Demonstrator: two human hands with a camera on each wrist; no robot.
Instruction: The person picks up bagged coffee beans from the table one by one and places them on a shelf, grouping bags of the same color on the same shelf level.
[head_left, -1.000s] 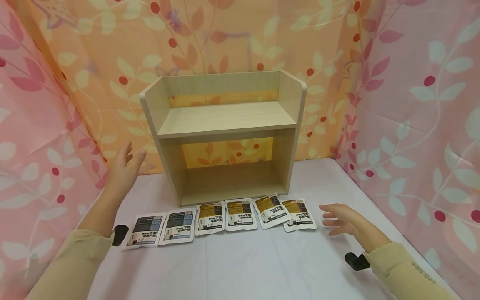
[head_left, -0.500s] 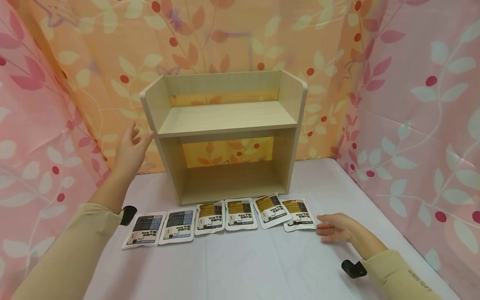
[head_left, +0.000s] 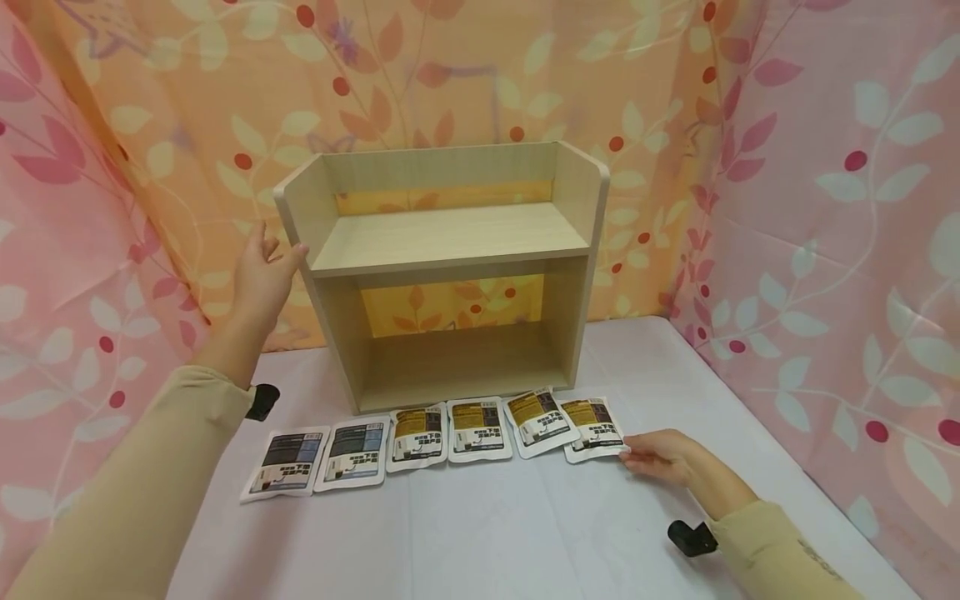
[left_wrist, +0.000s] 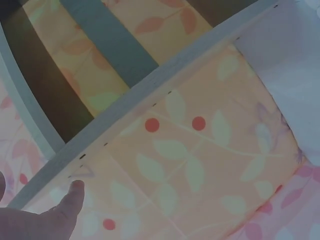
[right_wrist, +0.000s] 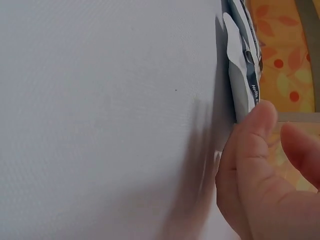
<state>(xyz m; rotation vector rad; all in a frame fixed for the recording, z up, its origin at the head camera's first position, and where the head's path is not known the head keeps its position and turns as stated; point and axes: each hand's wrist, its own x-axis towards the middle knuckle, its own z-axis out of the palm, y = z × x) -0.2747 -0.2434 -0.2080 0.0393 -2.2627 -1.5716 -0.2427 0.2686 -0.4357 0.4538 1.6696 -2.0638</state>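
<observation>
My right hand [head_left: 663,457] is at the right end of a row of flat white pouches, its fingertips touching the edge of the rightmost brown-labelled pouch [head_left: 591,427]. In the right wrist view a fingertip [right_wrist: 265,116] overlaps the edge of that pouch [right_wrist: 242,97], and another digit stands apart from it. Raised beside the left panel of a pale wooden shelf [head_left: 450,265] is my left hand [head_left: 262,279], holding nothing. Its thumb [left_wrist: 70,202] points at the panel's edge in the left wrist view; whether they touch, I cannot tell.
Two blue-labelled pouches [head_left: 352,452] lie at the left of the row, with brown-labelled ones [head_left: 480,429] between them and my right hand. The row runs along the shelf's front on a white tablecloth [head_left: 480,533]. Patterned curtains [head_left: 825,250] surround the table.
My right hand has moved left from beside the row until it touches the rightmost pouch. My left hand has risen and moved right, closer to the shelf's side panel.
</observation>
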